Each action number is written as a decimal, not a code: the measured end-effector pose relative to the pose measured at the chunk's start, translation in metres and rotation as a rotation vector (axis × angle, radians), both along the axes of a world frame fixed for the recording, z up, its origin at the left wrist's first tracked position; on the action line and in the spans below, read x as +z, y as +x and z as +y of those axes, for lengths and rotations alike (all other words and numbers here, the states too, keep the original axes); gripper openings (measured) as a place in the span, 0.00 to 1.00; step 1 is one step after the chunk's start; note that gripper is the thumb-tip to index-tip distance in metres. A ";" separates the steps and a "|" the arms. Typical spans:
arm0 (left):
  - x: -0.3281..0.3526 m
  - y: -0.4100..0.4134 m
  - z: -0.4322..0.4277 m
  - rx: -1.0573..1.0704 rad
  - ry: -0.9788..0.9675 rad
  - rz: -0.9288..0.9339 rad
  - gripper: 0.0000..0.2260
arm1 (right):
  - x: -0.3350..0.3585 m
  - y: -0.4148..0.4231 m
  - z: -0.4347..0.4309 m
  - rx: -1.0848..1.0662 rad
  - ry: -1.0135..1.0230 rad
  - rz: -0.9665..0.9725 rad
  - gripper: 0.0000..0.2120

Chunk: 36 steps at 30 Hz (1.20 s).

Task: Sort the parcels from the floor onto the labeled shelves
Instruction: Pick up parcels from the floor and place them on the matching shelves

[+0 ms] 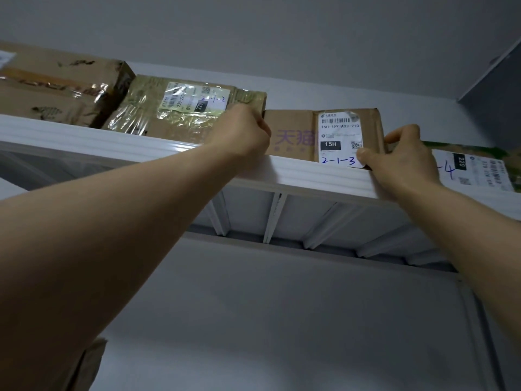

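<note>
Brown cardboard parcel (293, 131) labelled 2-1-3 sits upper centre on the white metal shelf (141, 142). Our left hand (242, 134) curls round its left edge and our right hand (406, 156) pinches the right edge, likely squaring it beside the tape-wrapped cardboard box (146, 108).

Both arms are bare along all that shows of them, with skin running uncovered from the frame's edge up to the wrists and on over the hands. The left forearm (112, 235) fills the lower left of the frame, very broad at the bottom edge and narrowing steadily toward the left hand (242, 134) near the middle, where a rounded row of knuckles shows. The right forearm (465, 221) comes in slimmer from the right edge and narrows to the right hand (406, 156), whose thumb ends in a blunt, rounded tip.
</note>
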<state>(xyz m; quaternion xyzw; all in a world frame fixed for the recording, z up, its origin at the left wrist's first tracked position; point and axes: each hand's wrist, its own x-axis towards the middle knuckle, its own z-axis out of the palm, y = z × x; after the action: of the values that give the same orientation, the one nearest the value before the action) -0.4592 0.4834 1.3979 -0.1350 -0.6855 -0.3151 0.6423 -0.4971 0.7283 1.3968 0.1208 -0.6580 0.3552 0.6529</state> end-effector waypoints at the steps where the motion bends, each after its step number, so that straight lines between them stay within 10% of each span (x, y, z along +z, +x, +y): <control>1: -0.001 0.001 -0.001 0.018 0.001 -0.002 0.10 | 0.001 0.000 0.000 -0.005 -0.004 -0.009 0.22; 21: -0.010 -0.008 0.033 0.231 -0.201 0.166 0.13 | 0.002 -0.003 0.002 -0.155 0.021 -0.059 0.06; 36: -0.009 -0.001 0.031 0.394 0.068 -0.210 0.46 | 0.003 -0.005 0.016 -0.228 0.101 -0.035 0.06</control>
<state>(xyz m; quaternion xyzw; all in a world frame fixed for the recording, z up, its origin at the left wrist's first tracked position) -0.4604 0.5145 1.3887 0.0568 -0.7506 -0.2190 0.6208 -0.5018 0.7443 1.3995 0.0716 -0.6960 0.2470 0.6704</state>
